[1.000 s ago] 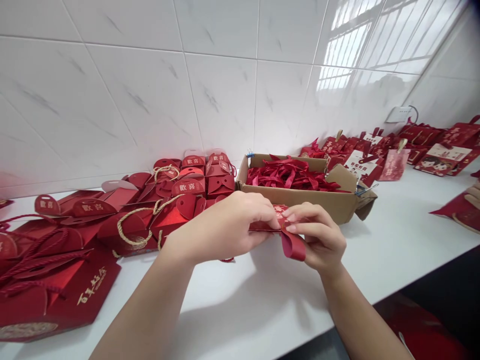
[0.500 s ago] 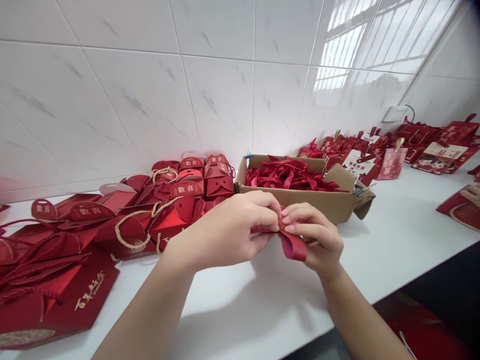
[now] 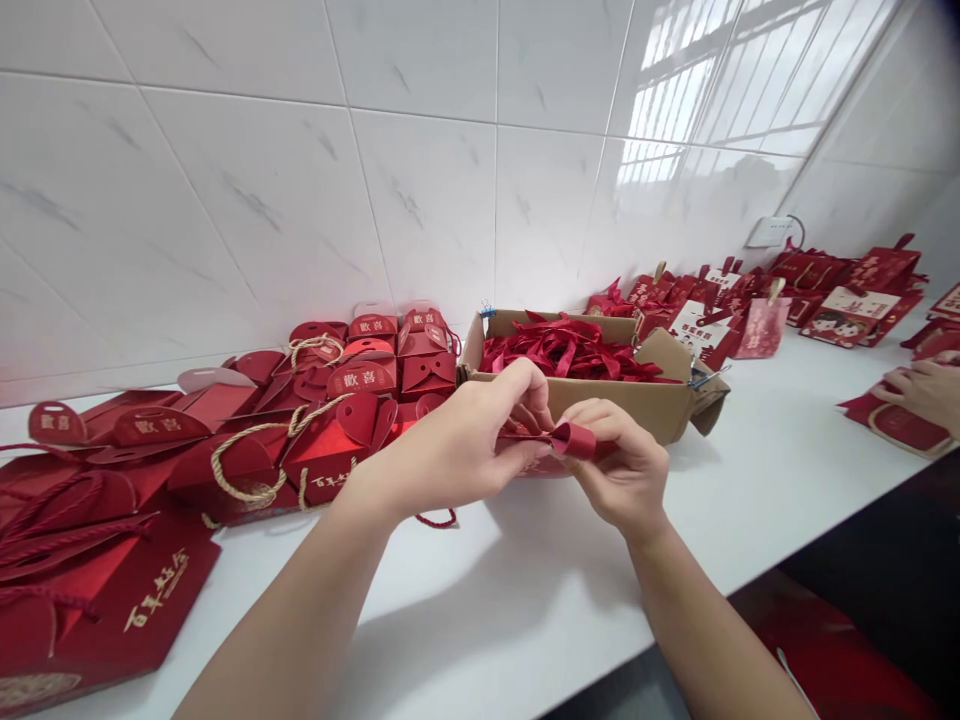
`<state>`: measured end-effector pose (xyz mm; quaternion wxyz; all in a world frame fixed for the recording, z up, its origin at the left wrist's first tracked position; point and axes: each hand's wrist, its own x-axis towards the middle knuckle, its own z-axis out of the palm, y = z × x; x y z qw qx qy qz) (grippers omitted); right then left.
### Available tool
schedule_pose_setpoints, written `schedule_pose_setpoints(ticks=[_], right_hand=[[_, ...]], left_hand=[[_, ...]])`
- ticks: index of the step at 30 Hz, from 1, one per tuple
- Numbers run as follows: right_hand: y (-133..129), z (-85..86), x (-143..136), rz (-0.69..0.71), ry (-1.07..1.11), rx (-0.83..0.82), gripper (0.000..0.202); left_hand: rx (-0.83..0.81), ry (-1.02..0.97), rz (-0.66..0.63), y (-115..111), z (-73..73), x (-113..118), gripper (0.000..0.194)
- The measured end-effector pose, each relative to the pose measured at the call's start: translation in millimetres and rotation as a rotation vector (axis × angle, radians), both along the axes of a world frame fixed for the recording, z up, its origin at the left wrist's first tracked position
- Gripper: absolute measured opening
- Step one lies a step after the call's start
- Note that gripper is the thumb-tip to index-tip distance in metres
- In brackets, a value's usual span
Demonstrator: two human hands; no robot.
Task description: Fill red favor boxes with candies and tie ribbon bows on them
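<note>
Above the white table, my left hand is closed, its thumb and fingers pinching a red piece that is mostly hidden behind it. Close beside it on the right, my right hand pinches a looped red ribbon between thumb and fingers. Part of a red box shows beneath the fingertips. A red cord hangs out below my left wrist. Just behind both hands stands an open cardboard box filled with red ribbons.
Red gift boxes with rope handles crowd the left side against the tiled wall. More red bags and cards stand at the back right. Another person's hand rests on a red bag at the right edge.
The ribbon loop has turned up and now curls between my fingertips instead of hanging down. The red cord has come into view. The other person's hand shows more.
</note>
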<state>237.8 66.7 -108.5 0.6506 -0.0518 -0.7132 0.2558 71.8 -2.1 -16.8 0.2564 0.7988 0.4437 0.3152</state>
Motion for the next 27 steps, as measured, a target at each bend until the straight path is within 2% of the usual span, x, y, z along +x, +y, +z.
schedule_pose_setpoints(ticks=[12, 16, 19, 21, 23, 27], right_hand=[[0, -0.6, 0, 0.006, -0.011, -0.168, 0.017], [-2, 1.3, 2, -0.039, -0.047, -0.27, 0.011], [-9, 4.9, 10, -0.084, -0.091, -0.359, 0.013], [-19, 7.6, 19, -0.138, -0.122, -0.433, 0.014], [-31, 9.2, 33, -0.231, -0.115, -0.539, 0.017], [-49, 1.9, 89, -0.544, 0.016, -0.787, 0.029]], left_hand=[[0.14, -0.105, 0.028, 7, -7.0, 6, 0.024], [0.149, -0.129, 0.049, 8, -9.3, 8, 0.022], [0.108, -0.184, 0.016, 9, -10.9, 11, 0.022], [0.054, -0.178, -0.022, 6, -9.8, 13, 0.022], [0.018, -0.079, -0.012, -2, -5.1, 12, 0.022], [0.116, 0.149, 0.135, -27, 11.5, -5, 0.031]])
